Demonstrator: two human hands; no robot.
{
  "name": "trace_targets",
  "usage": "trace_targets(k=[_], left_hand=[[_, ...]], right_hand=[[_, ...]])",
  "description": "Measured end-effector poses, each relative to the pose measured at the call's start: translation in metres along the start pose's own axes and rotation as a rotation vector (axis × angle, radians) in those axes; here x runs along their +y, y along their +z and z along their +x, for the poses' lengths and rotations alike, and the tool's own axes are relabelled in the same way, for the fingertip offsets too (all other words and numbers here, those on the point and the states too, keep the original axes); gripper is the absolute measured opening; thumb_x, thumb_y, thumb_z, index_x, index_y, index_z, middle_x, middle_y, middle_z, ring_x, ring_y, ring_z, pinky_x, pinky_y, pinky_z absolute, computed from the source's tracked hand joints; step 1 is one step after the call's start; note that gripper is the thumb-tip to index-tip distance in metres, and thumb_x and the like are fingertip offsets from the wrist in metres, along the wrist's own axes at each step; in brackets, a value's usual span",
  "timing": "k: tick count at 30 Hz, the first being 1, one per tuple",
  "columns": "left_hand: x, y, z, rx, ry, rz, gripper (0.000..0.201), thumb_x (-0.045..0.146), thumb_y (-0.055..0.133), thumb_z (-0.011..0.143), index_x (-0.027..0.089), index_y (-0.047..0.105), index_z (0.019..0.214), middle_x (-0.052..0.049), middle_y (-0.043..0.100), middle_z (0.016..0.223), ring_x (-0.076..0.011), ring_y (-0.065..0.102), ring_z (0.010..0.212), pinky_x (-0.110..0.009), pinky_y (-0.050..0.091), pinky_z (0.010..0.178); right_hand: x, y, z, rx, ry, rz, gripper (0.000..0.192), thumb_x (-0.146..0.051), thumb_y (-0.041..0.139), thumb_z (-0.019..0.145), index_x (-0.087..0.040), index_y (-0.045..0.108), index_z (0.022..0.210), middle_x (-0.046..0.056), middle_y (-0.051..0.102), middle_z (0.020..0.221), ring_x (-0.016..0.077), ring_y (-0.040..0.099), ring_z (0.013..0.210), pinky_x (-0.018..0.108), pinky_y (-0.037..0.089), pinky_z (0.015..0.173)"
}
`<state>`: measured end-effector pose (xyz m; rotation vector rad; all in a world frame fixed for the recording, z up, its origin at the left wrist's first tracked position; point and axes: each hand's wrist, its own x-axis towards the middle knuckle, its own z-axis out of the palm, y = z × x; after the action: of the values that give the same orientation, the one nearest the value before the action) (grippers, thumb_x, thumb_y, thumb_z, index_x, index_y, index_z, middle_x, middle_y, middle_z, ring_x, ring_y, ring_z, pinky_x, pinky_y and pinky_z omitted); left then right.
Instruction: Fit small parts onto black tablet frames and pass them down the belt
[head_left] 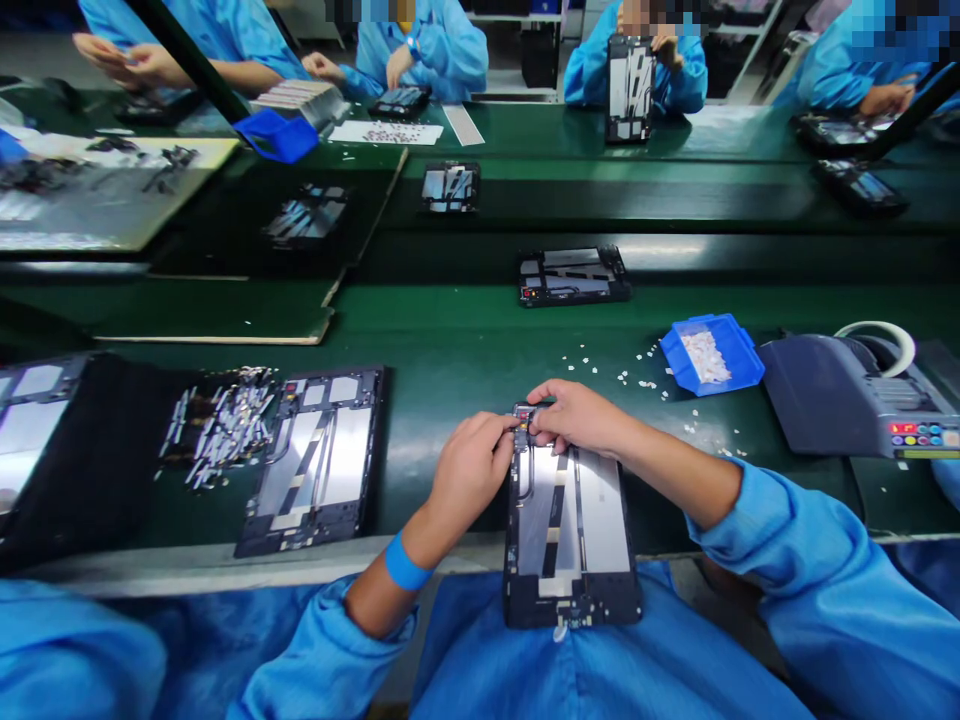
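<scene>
An opened tablet (600, 510), its battery plates and flex cables exposed, leans over the bench's front edge towards my lap. My left hand (469, 462) is closed at its upper left corner, with the index fingertip and thumb pressed against the edge there. Across the top end reaches my right hand (574, 418), thumb and fingertips pinched together over the small parts near that corner. Whatever lies between those fingertips is too small to make out. To the left, another opened tablet (319, 455) lies flat on the bench beside a pile of thin flex-cable parts (225, 425).
A blue tray (746, 370) of small white pieces stands right, with similar bits scattered nearby. Beyond it is a tape dispenser (817, 395). More opened tablets (574, 275) lie farther back. Co-workers in blue sleeves (450, 50) sit opposite. A dark post (187, 60) slants at upper left.
</scene>
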<state>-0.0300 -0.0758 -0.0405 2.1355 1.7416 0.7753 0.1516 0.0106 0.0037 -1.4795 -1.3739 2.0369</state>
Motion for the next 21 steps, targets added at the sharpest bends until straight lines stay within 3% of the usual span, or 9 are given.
trace_targets(k=[4, 11, 18, 21], left_hand=[[0.000, 0.001, -0.003, 0.016, -0.015, -0.024, 0.021, 0.017, 0.053, 0.099, 0.020, 0.069, 0.112, -0.007, 0.074, 0.103, -0.0241, 0.067, 0.096, -0.038, 0.054, 0.086], [0.001, -0.003, 0.008, 0.009, 0.026, 0.020, 0.029, 0.016, 0.051, 0.100, 0.020, 0.070, 0.121, -0.008, 0.072, 0.105, -0.0232, 0.064, 0.097, -0.037, 0.052, 0.087], [0.013, -0.022, 0.046, -0.280, 0.222, 0.254, 0.039, 0.011, 0.050, 0.098, 0.031, 0.074, 0.121, -0.006, 0.064, 0.102, -0.0228, 0.056, 0.088, -0.035, 0.045, 0.077], [0.012, -0.027, 0.051, -0.305, 0.259, 0.272, 0.034, 0.012, 0.052, 0.098, 0.029, 0.074, 0.116, -0.007, 0.064, 0.102, -0.0238, 0.056, 0.089, -0.036, 0.046, 0.077]], right_hand=[[-0.001, 0.001, 0.000, 0.001, -0.004, 0.015, 0.029, -0.002, 0.067, 0.082, -0.019, 0.057, 0.103, -0.003, 0.070, 0.069, 0.0107, 0.064, 0.054, 0.015, 0.043, 0.037], [0.003, 0.002, -0.002, 0.031, -0.034, -0.096, 0.025, -0.003, 0.057, 0.091, -0.019, 0.055, 0.110, -0.001, 0.069, 0.076, 0.0114, 0.067, 0.062, 0.016, 0.045, 0.040], [0.017, -0.011, -0.005, 0.133, -0.186, -0.236, 0.027, -0.009, 0.054, 0.093, -0.021, 0.055, 0.116, 0.001, 0.073, 0.084, 0.0130, 0.070, 0.071, 0.016, 0.048, 0.048], [0.024, -0.014, -0.011, 0.148, -0.213, -0.199, 0.025, -0.011, 0.058, 0.090, -0.022, 0.058, 0.113, 0.001, 0.074, 0.086, 0.0135, 0.070, 0.071, 0.017, 0.048, 0.049]])
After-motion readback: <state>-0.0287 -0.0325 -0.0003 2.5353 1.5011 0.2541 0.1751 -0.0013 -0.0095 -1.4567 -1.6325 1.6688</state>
